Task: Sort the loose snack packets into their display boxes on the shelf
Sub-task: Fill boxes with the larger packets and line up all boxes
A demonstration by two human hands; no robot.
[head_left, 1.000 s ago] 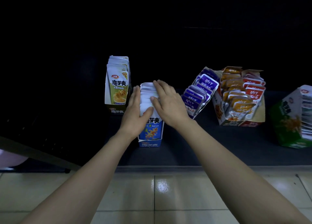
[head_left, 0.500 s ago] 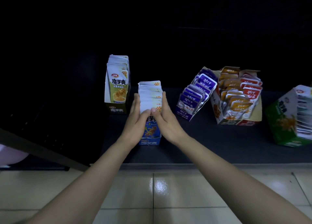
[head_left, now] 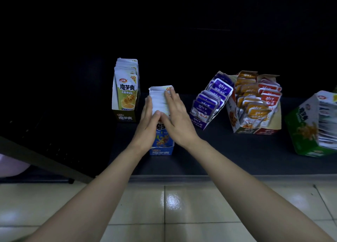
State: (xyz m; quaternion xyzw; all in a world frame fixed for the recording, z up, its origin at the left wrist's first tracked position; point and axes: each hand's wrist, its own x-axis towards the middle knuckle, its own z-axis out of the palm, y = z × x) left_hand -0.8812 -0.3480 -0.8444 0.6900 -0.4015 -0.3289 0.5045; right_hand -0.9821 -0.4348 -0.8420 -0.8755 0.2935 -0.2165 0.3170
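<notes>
Blue cardboard display box (head_left: 162,147) stands near the dark shelf's (head_left: 218,150) front, its row of white-edged snack packets (head_left: 159,97) running straight away from the person. Left hand (head_left: 147,125) and right hand (head_left: 177,119), fingers straight, press flat against that row from its 2 sides, gripping nothing.

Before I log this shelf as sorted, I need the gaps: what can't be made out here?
Head view only.
Packets in the blue box: mostly covered by the left hand and right hand.
Green box: cut off by the right edge.
Shelf back: too dark to see.
Pale object, lower left: hidden by a dark board and the frame edge.
</notes>
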